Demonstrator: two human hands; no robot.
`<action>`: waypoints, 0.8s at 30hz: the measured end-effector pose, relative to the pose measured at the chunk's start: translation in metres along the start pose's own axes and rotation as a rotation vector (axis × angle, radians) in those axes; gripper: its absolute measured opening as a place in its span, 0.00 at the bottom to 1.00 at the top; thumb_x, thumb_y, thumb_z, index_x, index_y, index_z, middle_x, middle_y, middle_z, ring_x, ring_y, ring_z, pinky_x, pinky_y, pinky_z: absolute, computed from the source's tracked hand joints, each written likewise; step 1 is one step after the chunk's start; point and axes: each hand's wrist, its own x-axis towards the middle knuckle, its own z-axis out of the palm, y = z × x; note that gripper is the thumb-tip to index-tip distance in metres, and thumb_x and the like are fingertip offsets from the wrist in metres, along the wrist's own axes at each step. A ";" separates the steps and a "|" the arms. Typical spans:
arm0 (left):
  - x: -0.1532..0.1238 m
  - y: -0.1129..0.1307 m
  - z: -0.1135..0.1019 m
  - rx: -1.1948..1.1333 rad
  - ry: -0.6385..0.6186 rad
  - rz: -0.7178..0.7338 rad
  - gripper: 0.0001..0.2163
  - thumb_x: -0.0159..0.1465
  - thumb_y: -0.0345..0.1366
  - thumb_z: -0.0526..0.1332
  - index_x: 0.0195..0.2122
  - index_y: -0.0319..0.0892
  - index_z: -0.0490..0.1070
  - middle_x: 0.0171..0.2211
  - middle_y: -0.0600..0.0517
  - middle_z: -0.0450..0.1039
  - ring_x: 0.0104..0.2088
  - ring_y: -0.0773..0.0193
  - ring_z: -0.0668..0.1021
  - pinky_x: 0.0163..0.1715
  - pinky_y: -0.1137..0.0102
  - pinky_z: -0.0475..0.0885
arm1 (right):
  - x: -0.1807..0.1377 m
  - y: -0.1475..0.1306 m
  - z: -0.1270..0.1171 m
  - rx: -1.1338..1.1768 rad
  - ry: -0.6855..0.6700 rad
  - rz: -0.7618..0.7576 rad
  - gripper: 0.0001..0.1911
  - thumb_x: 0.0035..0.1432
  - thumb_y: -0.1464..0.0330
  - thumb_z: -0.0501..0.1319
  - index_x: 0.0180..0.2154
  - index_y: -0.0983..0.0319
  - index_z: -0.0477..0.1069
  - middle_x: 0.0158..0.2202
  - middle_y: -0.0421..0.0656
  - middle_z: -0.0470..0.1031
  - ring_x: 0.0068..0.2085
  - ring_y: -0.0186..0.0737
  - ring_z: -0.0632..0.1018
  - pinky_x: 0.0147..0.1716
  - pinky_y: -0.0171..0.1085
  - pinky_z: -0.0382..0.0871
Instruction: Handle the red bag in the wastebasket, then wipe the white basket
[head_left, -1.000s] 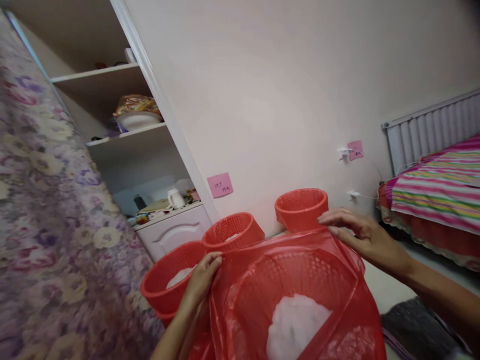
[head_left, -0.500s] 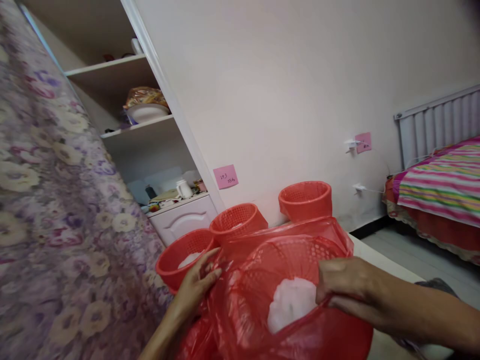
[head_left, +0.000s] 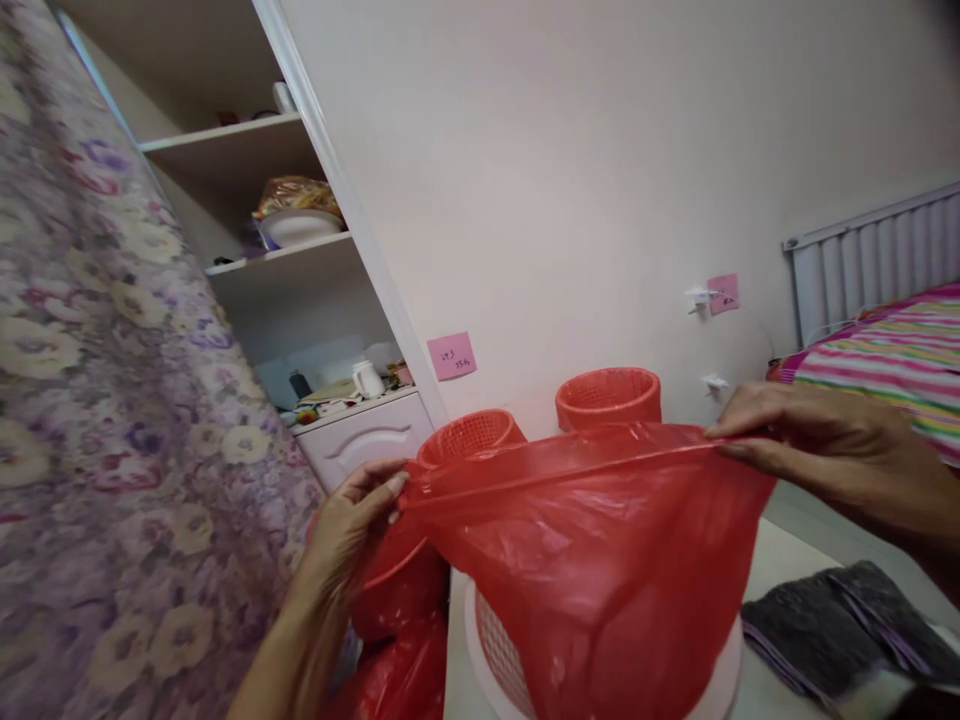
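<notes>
Both hands have the red plastic bag stretched out flat between them; the left hand pinches one top corner, fingers pressed together on the film, and the right hand pinches the opposite corner the same way, so the top edge runs taut from one grip to the other in a nearly straight line. The bag hangs down from that edge and drapes over a basket – you can only see its pale latticed lower side and rim poking out under the film, right below the midpoint between the grips.

Just beyond the stretched edge, on the far side from the person, two more red mesh baskets stand against the wall; the near red basket sits just past the left grip, the far red basket roughly behind the middle of the edge. Below the left grip there's more crumpled red plastic, touching the draped bag.

Under the right grip, a bit lower, some dark folded cloth lies on the table; past the right wrist is a striped bedspread – well apart from the bag.
</notes>
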 end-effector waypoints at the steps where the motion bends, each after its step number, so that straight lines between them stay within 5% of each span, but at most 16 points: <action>1: 0.001 0.001 0.000 0.009 0.003 0.017 0.19 0.46 0.38 0.75 0.38 0.40 0.76 0.28 0.55 0.77 0.24 0.73 0.74 0.24 0.79 0.70 | -0.002 0.000 -0.003 0.021 0.015 0.026 0.05 0.58 0.60 0.65 0.34 0.52 0.78 0.30 0.40 0.76 0.32 0.38 0.75 0.29 0.35 0.67; 4: -0.006 0.010 0.000 0.085 0.032 0.088 0.15 0.49 0.40 0.73 0.38 0.42 0.77 0.30 0.53 0.78 0.29 0.69 0.77 0.29 0.77 0.72 | -0.008 0.010 -0.010 0.149 0.103 0.142 0.06 0.56 0.58 0.67 0.31 0.53 0.76 0.30 0.39 0.74 0.32 0.37 0.74 0.28 0.34 0.68; 6: -0.022 0.023 0.005 0.299 0.002 0.216 0.15 0.54 0.43 0.69 0.41 0.44 0.78 0.40 0.49 0.80 0.41 0.61 0.79 0.41 0.72 0.75 | -0.004 0.021 -0.013 0.170 0.160 0.228 0.09 0.56 0.56 0.66 0.32 0.53 0.76 0.31 0.39 0.75 0.32 0.38 0.75 0.29 0.35 0.69; 10: -0.063 0.042 0.040 0.862 -0.303 0.643 0.27 0.56 0.47 0.67 0.58 0.55 0.68 0.61 0.49 0.69 0.62 0.48 0.68 0.62 0.54 0.64 | 0.038 0.041 -0.013 0.039 0.046 0.324 0.17 0.57 0.51 0.63 0.41 0.53 0.77 0.42 0.41 0.79 0.44 0.46 0.77 0.44 0.40 0.71; 14: -0.083 0.016 0.079 1.033 -0.493 1.023 0.33 0.60 0.44 0.63 0.66 0.53 0.55 0.56 0.47 0.74 0.57 0.52 0.73 0.63 0.53 0.62 | 0.090 0.052 0.005 0.006 -0.345 0.294 0.23 0.56 0.48 0.62 0.47 0.56 0.75 0.51 0.44 0.77 0.52 0.52 0.75 0.51 0.45 0.68; 18: -0.080 -0.026 0.089 1.069 -0.586 1.129 0.18 0.64 0.44 0.58 0.56 0.54 0.67 0.36 0.51 0.78 0.36 0.62 0.80 0.44 0.67 0.77 | 0.107 0.060 0.040 -0.071 -0.659 0.286 0.34 0.47 0.47 0.68 0.52 0.57 0.73 0.55 0.48 0.75 0.53 0.55 0.75 0.51 0.46 0.68; 20: -0.075 -0.033 0.085 1.127 -0.555 1.145 0.19 0.63 0.47 0.59 0.55 0.56 0.67 0.45 0.48 0.77 0.43 0.58 0.79 0.41 0.66 0.78 | 0.105 0.067 0.057 -0.131 -0.688 0.284 0.40 0.41 0.48 0.72 0.54 0.57 0.72 0.56 0.50 0.74 0.55 0.59 0.74 0.53 0.50 0.65; 24: -0.066 -0.028 0.075 1.187 -0.518 1.238 0.40 0.56 0.60 0.60 0.67 0.49 0.52 0.60 0.40 0.68 0.60 0.42 0.69 0.57 0.44 0.68 | 0.103 0.087 0.078 -0.173 -0.608 0.293 0.35 0.36 0.55 0.75 0.49 0.58 0.75 0.51 0.51 0.76 0.55 0.64 0.72 0.54 0.55 0.61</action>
